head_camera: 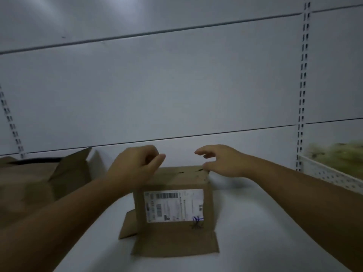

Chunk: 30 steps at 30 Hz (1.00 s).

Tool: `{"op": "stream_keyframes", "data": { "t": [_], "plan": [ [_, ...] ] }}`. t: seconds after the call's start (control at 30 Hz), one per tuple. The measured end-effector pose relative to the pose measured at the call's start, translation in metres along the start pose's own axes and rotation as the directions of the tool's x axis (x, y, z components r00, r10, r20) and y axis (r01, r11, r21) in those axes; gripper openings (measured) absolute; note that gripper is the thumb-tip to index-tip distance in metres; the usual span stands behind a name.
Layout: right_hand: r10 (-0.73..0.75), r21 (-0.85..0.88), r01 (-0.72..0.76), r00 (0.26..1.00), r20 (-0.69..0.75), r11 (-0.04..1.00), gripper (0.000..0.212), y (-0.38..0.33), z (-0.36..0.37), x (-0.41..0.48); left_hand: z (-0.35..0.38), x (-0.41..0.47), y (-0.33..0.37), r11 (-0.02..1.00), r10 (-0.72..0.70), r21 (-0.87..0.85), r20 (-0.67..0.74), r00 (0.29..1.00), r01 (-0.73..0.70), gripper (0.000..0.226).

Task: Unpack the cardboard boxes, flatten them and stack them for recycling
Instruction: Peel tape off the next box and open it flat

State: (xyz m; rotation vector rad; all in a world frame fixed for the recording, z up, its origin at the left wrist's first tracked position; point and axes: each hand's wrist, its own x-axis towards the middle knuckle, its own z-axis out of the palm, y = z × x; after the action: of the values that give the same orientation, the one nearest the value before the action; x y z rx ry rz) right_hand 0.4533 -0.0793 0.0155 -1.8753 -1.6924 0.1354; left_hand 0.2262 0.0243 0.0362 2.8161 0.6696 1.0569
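Note:
A small brown cardboard box (172,228) with a white shipping label on its near face stands on the white shelf (265,222). Its bottom flaps are splayed flat toward me. My left hand (133,165) rests at the box's top left corner with the fingers curled and nothing clearly gripped. My right hand (222,161) hovers over the top right corner, fingers spread, with the thumb touching the box's top edge. The inside of the box is hidden.
A larger open cardboard box (39,183) with raised flaps sits at the left. At the right stands a white perforated bin (330,173) holding something green. A grey back panel with slotted uprights (303,85) closes the shelf behind.

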Motion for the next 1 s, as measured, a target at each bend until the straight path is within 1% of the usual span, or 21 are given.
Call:
{"op": "stream_keyframes", "data": {
  "t": [0.03, 0.1, 0.17, 0.2, 0.23, 0.3, 0.33, 0.37, 0.43, 0.5, 0.53, 0.6, 0.63, 0.7, 0.73, 0.77, 0.83, 0.9, 0.93, 0.97, 1.0],
  "plan": [
    [0.039, 0.045, -0.042, 0.997, 0.064, 0.998, 0.048, -0.001, 0.005, 0.007, 0.003, -0.013, -0.006, 1.0, -0.009, 0.003, 0.057, 0.998, 0.009, 0.021],
    [0.109, 0.165, -0.139, 0.978, 0.179, 0.976, 0.041, -0.002, 0.012, 0.017, 0.013, -0.033, -0.017, 0.998, 0.047, 0.031, 0.135, 0.99, -0.051, 0.033],
    [0.146, 0.249, -0.203, 0.962, 0.229, 0.947, 0.034, -0.003, 0.015, 0.021, 0.024, -0.044, -0.021, 0.998, 0.051, 0.015, 0.127, 0.991, -0.054, 0.045],
    [0.152, 0.233, -0.207, 0.96, 0.235, 0.95, 0.033, -0.003, 0.016, 0.023, 0.03, -0.047, -0.024, 0.999, 0.041, 0.021, 0.109, 0.993, -0.043, 0.048],
    [0.147, 0.176, -0.188, 0.964, 0.223, 0.966, 0.033, -0.004, 0.017, 0.025, 0.036, -0.048, -0.026, 0.998, 0.042, 0.047, 0.092, 0.995, -0.046, 0.05],
    [0.104, -0.036, -0.1, 0.987, 0.123, 0.994, 0.027, -0.007, 0.02, 0.029, 0.046, -0.051, -0.029, 0.99, 0.064, 0.119, 0.074, 0.995, -0.073, 0.054],
    [0.074, -0.133, -0.068, 0.996, 0.04, 0.989, 0.023, -0.009, 0.023, 0.029, 0.049, -0.053, -0.03, 0.987, 0.087, 0.131, 0.065, 0.994, -0.095, 0.054],
    [0.051, -0.185, -0.06, 0.997, -0.057, 0.981, 0.022, -0.011, 0.026, 0.029, 0.05, -0.055, -0.031, 0.982, 0.12, 0.138, 0.054, 0.991, -0.126, 0.054],
    [0.009, -0.164, -0.048, 0.973, -0.232, 0.985, 0.025, -0.019, 0.032, 0.025, 0.049, -0.061, -0.031, 0.977, 0.182, 0.114, 0.006, 0.983, -0.182, 0.052],
    [-0.014, -0.112, -0.024, 0.945, -0.327, 0.993, 0.027, -0.029, 0.032, 0.019, 0.043, -0.067, -0.03, 0.986, 0.168, 0.027, -0.036, 0.985, -0.167, 0.051],
    [-0.021, -0.096, -0.014, 0.933, -0.359, 0.995, 0.027, -0.037, 0.03, 0.015, 0.037, -0.069, -0.028, 0.989, 0.144, -0.033, -0.036, 0.989, -0.145, 0.054],
    [-0.041, -0.066, 0.015, 0.904, -0.425, 0.998, 0.025, -0.053, 0.024, 0.004, 0.026, -0.071, -0.024, 0.983, 0.116, -0.145, -0.012, 0.993, -0.117, 0.07],
    [-0.06, -0.063, 0.034, 0.886, -0.459, 0.997, 0.023, -0.062, 0.021, -0.002, 0.021, -0.072, -0.021, 0.98, 0.11, -0.17, 0.01, 0.994, -0.106, 0.078],
    [-0.137, -0.123, 0.084, 0.842, -0.521, 0.989, 0.018, -0.081, 0.016, -0.018, 0.014, -0.072, -0.016, 0.98, 0.089, -0.181, 0.041, 0.995, -0.08, 0.086],
    [-0.205, -0.192, 0.117, 0.813, -0.545, 0.974, 0.015, -0.091, 0.014, -0.026, 0.011, -0.073, -0.013, 0.979, 0.088, -0.187, 0.018, 0.996, -0.083, 0.087],
    [-0.292, -0.284, 0.151, 0.776, -0.56, 0.947, 0.015, -0.1, 0.013, -0.035, 0.011, -0.077, -0.01, 0.974, 0.113, -0.192, -0.033, 0.993, -0.117, 0.085],
    [-0.466, -0.471, 0.203, 0.695, -0.548, 0.858, 0.023, -0.114, 0.01, -0.05, 0.01, -0.088, -0.006, 0.96, 0.217, -0.147, -0.15, 0.965, -0.239, 0.072],
    [-0.567, -0.572, 0.225, 0.628, -0.533, 0.788, 0.026, -0.119, 0.012, -0.063, 0.014, -0.105, -0.007, 0.946, 0.267, -0.12, -0.239, 0.934, -0.301, 0.056],
    [-0.593, -0.604, 0.228, 0.617, -0.517, 0.764, 0.026, -0.118, 0.016, -0.07, 0.021, -0.112, -0.007, 0.943, 0.25, -0.148, -0.279, 0.927, -0.299, 0.049],
    [-0.596, -0.619, 0.222, 0.629, -0.499, 0.753, 0.027, -0.116, 0.022, -0.076, 0.03, -0.122, -0.009, 0.941, 0.231, -0.173, -0.3, 0.926, -0.29, 0.04],
    [-0.563, -0.605, 0.204, 0.663, -0.493, 0.77, 0.029, -0.112, 0.029, -0.08, 0.038, -0.129, -0.008, 0.936, 0.243, -0.18, -0.286, 0.927, -0.301, 0.03]
  ]
}}
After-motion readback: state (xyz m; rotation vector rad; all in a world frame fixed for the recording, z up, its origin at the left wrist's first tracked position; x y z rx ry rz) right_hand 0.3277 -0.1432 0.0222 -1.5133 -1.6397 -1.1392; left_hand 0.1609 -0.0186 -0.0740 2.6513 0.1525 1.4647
